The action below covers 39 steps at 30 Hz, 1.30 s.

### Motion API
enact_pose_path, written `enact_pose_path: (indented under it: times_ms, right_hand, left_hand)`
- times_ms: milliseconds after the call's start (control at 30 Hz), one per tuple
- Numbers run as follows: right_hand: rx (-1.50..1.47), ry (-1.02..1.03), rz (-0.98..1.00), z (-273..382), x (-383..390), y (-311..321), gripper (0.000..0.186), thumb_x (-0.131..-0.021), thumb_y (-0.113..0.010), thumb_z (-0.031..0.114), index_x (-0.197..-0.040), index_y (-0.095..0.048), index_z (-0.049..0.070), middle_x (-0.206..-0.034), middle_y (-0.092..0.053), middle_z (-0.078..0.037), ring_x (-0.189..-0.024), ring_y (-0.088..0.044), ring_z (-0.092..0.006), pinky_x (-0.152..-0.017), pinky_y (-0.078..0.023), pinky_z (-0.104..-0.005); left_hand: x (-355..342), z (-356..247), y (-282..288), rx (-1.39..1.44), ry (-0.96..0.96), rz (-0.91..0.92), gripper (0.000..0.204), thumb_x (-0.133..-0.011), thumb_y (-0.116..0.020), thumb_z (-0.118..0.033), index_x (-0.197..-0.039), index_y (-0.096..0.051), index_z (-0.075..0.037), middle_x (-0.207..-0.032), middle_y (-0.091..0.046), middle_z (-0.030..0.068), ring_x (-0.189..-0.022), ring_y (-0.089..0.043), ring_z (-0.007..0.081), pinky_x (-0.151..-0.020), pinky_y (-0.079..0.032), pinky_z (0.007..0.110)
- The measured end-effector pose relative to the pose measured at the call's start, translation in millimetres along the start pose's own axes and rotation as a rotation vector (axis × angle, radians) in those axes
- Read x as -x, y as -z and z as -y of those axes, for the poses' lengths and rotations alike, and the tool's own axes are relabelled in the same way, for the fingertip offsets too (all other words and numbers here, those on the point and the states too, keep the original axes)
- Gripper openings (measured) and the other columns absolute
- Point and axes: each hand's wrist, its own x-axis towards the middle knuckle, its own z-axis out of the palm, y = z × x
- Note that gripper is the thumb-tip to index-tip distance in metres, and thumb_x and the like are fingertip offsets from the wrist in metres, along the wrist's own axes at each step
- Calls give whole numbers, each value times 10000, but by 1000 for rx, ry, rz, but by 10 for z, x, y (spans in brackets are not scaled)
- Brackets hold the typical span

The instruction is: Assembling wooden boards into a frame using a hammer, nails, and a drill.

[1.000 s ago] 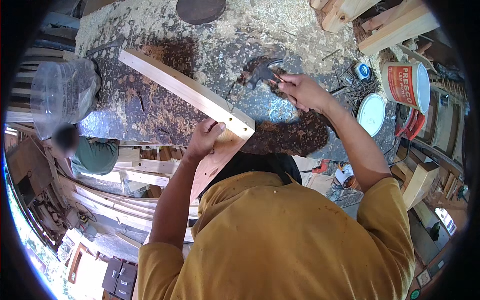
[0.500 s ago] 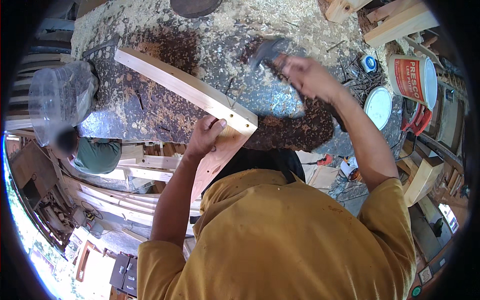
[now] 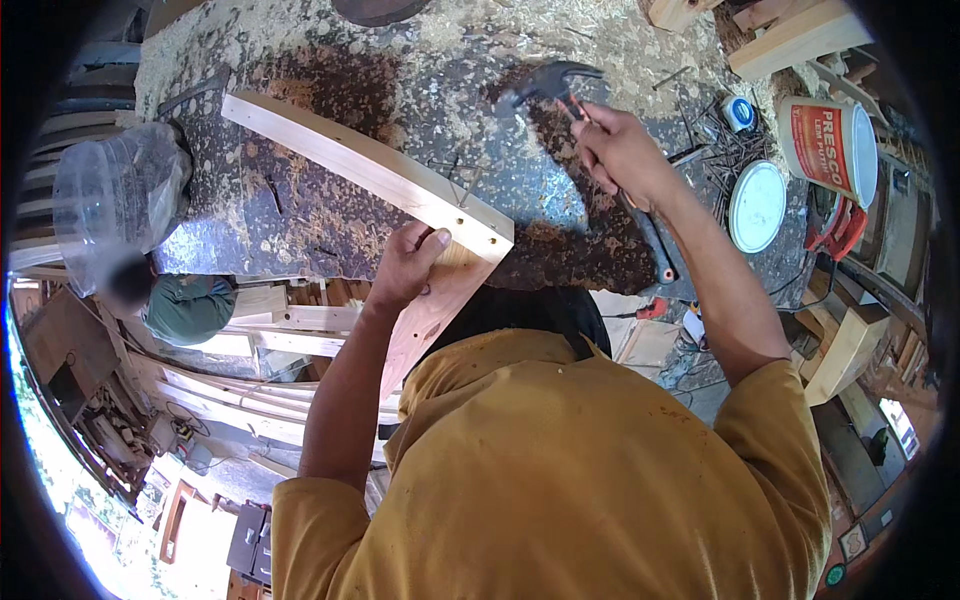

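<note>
A claw hammer (image 3: 560, 78) is in my right hand (image 3: 622, 150), its fingers wrapped round the handle, whose lower end shows by my wrist. Its head is raised to the right of a pale wooden beam (image 3: 345, 158) that slants across the bench. At the beam's near end a wide wooden board (image 3: 440, 285) joins it at an angle. My left hand (image 3: 408, 265) grips this corner, thumb on top and the other fingers mostly hidden. A thin nail (image 3: 468, 188) sticks up from the beam near the joint, and dark round holes (image 3: 461, 221) mark its end.
Loose nails (image 3: 735, 150) are heaped at the right, beside a tape measure (image 3: 739, 113), a round white lid (image 3: 757, 207) and a white-and-red bucket (image 3: 828, 145). A clear plastic container (image 3: 115, 200) stands left. Another person (image 3: 188, 308) is beyond the bench's left side.
My right hand has turned the hammer, so its head sits slightly higher and more of its handle shows. My left hand keeps its grip on the wooden corner.
</note>
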Motion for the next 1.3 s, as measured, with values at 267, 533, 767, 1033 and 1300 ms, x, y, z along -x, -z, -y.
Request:
enact_pose_path:
  times_ms: [267,533,767,1033,1300]
  right_hand:
    - [-47,87,139,-66,70,246,377,-952,-473,141,-1328,-467,120,-630,-486,-2,-394,-395,-81,-375,-346,-249]
    - [-110,-22,-127,-59,238,90,469,-976,-448,179,-1432,-342,201,-571,-422,21,-368,-357,-70,-337,-327,-240]
    - [-63,105,-241,-17,103,651,286,-921,-509,172,-1198,-536,104,-573,-443,6,-423,-442,-109,-392,-365,-275]
    - [284,123,-12,-124,239,99,105,-886,-511,150,-886,-595,88,-656,-532,-25,-541,-508,-113,-507,-422,-270]
    - [1049,1150,-496,-639,92,58,94,-895,-497,144,-855,-566,93,-634,-519,-13,-509,-482,-76,-534,-413,-223]
  left_hand:
    - [14,-52,-6,-28,31,23,306,-887,-509,-232,-965,-603,49,-727,-558,65,-617,-498,94,-489,-410,272]
    - [-13,-39,18,-120,-91,55,329,-893,-499,-248,-1012,-599,41,-827,-622,121,-792,-572,189,-763,-451,334]
    - [11,-24,37,-67,-6,58,321,-896,-520,-255,-1016,-608,30,-880,-619,130,-830,-557,174,-773,-438,321]
    - [29,-8,117,-8,220,123,334,-907,-546,-271,-1005,-621,39,-751,-603,60,-691,-523,102,-639,-429,271]
    - [31,25,56,29,117,102,356,-912,-546,-294,-1003,-633,39,-740,-602,41,-658,-524,71,-588,-415,247]
